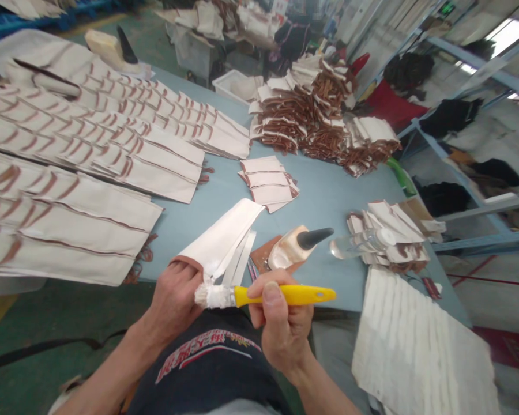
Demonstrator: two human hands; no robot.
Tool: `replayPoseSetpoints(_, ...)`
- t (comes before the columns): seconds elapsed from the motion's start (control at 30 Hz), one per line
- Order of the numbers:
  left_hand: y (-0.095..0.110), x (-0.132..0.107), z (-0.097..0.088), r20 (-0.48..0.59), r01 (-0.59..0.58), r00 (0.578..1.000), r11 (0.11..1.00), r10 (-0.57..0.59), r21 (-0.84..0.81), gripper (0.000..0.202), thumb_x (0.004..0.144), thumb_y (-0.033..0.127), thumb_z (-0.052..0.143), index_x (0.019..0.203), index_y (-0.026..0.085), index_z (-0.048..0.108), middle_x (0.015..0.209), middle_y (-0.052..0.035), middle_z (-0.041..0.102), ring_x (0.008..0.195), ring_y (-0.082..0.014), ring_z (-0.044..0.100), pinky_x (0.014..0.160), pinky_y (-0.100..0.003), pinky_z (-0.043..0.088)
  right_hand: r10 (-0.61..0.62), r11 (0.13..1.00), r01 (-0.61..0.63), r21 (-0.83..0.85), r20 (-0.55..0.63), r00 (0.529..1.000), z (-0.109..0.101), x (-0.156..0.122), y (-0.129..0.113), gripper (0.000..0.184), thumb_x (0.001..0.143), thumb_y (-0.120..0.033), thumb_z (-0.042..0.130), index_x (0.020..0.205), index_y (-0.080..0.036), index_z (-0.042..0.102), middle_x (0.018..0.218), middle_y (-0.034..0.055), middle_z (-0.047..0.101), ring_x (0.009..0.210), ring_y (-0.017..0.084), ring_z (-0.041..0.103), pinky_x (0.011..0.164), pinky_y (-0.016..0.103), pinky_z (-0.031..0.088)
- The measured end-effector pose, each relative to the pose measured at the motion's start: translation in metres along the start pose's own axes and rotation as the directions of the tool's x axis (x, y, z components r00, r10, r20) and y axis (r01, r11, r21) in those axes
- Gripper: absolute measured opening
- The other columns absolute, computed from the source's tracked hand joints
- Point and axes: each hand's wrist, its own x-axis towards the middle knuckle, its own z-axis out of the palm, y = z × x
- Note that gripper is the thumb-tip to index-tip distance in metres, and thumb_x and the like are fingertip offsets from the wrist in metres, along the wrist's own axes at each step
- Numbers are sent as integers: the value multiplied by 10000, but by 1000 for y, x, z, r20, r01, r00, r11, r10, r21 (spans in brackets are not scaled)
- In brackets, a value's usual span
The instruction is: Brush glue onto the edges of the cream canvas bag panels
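Note:
My right hand (281, 323) is closed round the yellow handle of a paintbrush (292, 295), which lies level and points left. White paste clogs its bristles, which are at the near corner of a white fabric piece (225, 233) with a brown edge. The fingers of my left hand (175, 294) are curled under that brown edge, gripping the piece at the table's front; the fingertips are hidden. Narrow white strips (240, 259) lie beside the piece. Just beyond my right hand stands a whitish glue bottle (288, 248) with a black nozzle, on a brown scrap.
Overlapping rows of white pieces with brown edges (90, 138) cover the table's left side. A small stack (270, 181) lies mid-table, and tall brown-and-white piles (303, 109) stand behind. At right are a clear bottle (363, 242), another pile and a white padded sheet (415, 340).

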Motion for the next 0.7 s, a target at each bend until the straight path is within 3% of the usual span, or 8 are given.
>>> replayPoseSetpoints(0.1,4,4,-5,13,83,997,994,-82,-71,282,985,102,495,767,237,612,742,-80,669,701,-268,602,641,-377,455,-35,999,36,12,-94,995,-8,1,2,370,1151,-458,576,884,-239,708,515,-95,517,363,71,441,375,160,361)
replayPoseSetpoints(0.2,6,18,-18,126,276,959,936,-254,-217,309,1029,90,473,779,235,581,725,-24,649,647,-199,599,625,-310,471,-215,970,197,-141,-125,969,-24,12,18,270,1168,-431,542,1050,-264,719,608,-81,650,415,90,529,432,185,466)
replayPoseSetpoints(0.27,3,28,-29,270,440,893,829,-361,-345,301,1055,156,482,783,233,586,736,-5,657,642,-178,599,619,-285,473,-326,901,300,-313,-33,945,-35,23,31,202,1175,-361,526,1207,-276,707,684,-63,747,500,120,650,536,233,580)
replayPoseSetpoints(0.33,0,37,-40,369,522,846,742,-385,-421,300,1061,221,482,794,227,619,765,-5,680,693,-185,624,658,-282,492,-403,786,395,-475,91,911,-44,35,42,193,1160,-277,537,1261,-273,703,811,-19,832,665,163,782,686,294,656)
replayPoseSetpoints(0.4,-1,45,-51,408,537,836,700,-368,-471,292,1046,242,481,803,222,643,780,-3,689,731,-187,636,693,-280,497,-447,651,484,-585,221,867,-49,45,45,184,1139,-244,566,1238,-258,720,968,39,877,831,206,844,785,336,666)
replayPoseSetpoints(0.47,2,51,-60,433,540,834,662,-341,-519,291,1024,242,476,776,221,627,757,6,668,726,-178,623,692,-274,482,-448,551,560,-619,346,824,-48,51,44,175,1135,-305,597,1226,-233,728,1036,78,880,857,231,844,780,352,649)
replayPoseSetpoints(0.6,12,58,-64,460,572,816,607,-350,-552,262,965,249,486,728,219,593,716,11,628,689,-163,575,668,-273,453,-447,479,685,-548,520,728,-36,52,38,213,1148,-372,595,1146,-205,728,853,55,836,683,213,771,640,327,562)
replayPoseSetpoints(0.7,14,58,-63,448,582,810,613,-379,-534,245,928,256,509,709,215,610,715,-3,655,706,-174,614,684,-277,487,-460,494,703,-511,532,710,-27,51,37,191,1155,-275,578,1053,-209,725,761,28,800,620,183,746,596,300,509)
